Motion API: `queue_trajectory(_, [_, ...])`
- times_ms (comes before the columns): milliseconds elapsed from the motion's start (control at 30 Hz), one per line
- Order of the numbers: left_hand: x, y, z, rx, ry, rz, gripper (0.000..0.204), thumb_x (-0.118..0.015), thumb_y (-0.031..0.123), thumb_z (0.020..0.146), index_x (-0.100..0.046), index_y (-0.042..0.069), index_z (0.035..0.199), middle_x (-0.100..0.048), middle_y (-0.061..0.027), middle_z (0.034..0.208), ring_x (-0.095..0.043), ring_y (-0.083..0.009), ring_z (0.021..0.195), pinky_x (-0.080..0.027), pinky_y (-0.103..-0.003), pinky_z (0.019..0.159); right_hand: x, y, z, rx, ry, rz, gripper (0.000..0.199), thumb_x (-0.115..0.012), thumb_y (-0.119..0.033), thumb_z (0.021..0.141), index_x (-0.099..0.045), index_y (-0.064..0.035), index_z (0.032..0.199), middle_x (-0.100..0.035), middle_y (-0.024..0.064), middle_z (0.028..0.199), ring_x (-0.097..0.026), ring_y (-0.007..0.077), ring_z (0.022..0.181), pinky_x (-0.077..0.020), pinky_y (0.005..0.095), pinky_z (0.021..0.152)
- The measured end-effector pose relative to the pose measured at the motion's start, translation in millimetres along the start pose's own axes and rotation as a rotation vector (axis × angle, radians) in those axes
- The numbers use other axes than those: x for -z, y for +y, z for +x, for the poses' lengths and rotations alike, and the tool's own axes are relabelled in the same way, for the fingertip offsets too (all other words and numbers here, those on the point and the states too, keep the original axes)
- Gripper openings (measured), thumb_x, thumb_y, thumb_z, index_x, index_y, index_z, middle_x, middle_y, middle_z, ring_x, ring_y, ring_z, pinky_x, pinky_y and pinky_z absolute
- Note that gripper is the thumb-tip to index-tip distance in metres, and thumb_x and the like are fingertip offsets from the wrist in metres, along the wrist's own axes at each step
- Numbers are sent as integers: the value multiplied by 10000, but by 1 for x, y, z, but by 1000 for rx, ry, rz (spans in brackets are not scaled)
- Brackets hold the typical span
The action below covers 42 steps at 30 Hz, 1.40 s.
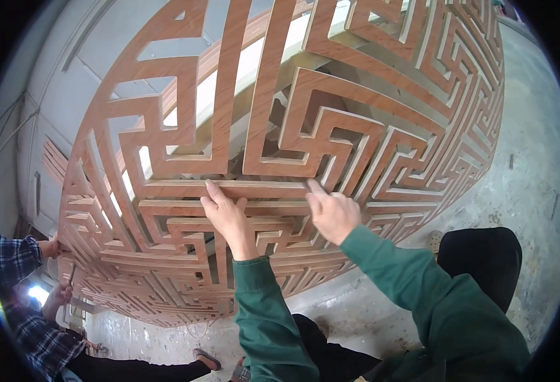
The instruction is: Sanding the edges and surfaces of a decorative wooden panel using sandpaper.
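Note:
A large reddish-brown wooden lattice panel [305, 167], cut in a maze pattern with pale edges, spreads in front of me. My left hand [226, 216] lies on one of its horizontal bars, fingers apart, with the index finger stretched along the bar. On the same bar, farther right, is my right hand [332, 213]. Its index finger reaches forward while the other fingers curl in. A small dark piece shows by that fingertip, too little of it visible to name. Gaps in the lattice open just above and below the bar.
At the far left a co-worker in a plaid shirt [28, 325] has one hand on the panel and a thin stick [71, 275] in the other. A black rounded shape [483, 254] is beside my right sleeve. The stained concrete floor [534, 153] runs along the right.

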<state>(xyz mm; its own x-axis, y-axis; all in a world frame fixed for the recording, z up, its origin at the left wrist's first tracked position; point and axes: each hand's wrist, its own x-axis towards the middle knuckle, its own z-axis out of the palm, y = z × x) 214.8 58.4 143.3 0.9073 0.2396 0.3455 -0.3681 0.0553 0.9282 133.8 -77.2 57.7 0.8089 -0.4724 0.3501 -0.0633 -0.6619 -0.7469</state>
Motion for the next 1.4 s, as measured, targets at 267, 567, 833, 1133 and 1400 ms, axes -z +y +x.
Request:
queue_trajectory(267, [-5,-4,0,-6,33,3,448,-413,415,996,-426,-21,1097,-503,-115,1036,-508,-198,900,-524,-381,699,-20,-56,17,84,-19,268,338,-395,-321,947,-545,-84,1135,-645,254,759,-631,446,747,-507,539,693])
queue_trajectory(567, [-1,0,-1,-1,11,19,460,-416,420,991,-423,-22,1118,-492,-116,1056,-502,-204,922,-514,-390,734,-1,-7,2,-56,-14,96,381,-416,-344,939,-559,-129,1219,-650,225,745,-641,417,717,-514,529,668])
queue_trajectory(833, [-3,0,-2,2,1,-3,446,-415,410,994,-423,-30,1067,-486,-124,1017,-503,-200,861,-517,-371,666,-15,-55,8,100,-16,195,287,-413,-321,942,-521,-110,1104,-639,232,679,-644,411,650,-509,548,616])
queue_trajectory(1133, [-1,-2,0,2,23,19,446,-409,416,994,-421,-21,1079,-485,-130,1049,-493,-204,890,-526,-384,682,-10,-51,9,-96,-96,182,290,-398,-282,940,-470,-51,1100,-644,260,735,-645,429,704,-510,555,674])
queue_trajectory(1400, [2,-3,3,25,-6,30,454,-414,410,993,-415,-22,1132,-478,-120,1015,-507,-211,887,-530,-394,696,18,-16,-1,-95,-78,10,274,-417,-274,939,-509,-44,1057,-647,239,706,-644,425,671,-510,547,628])
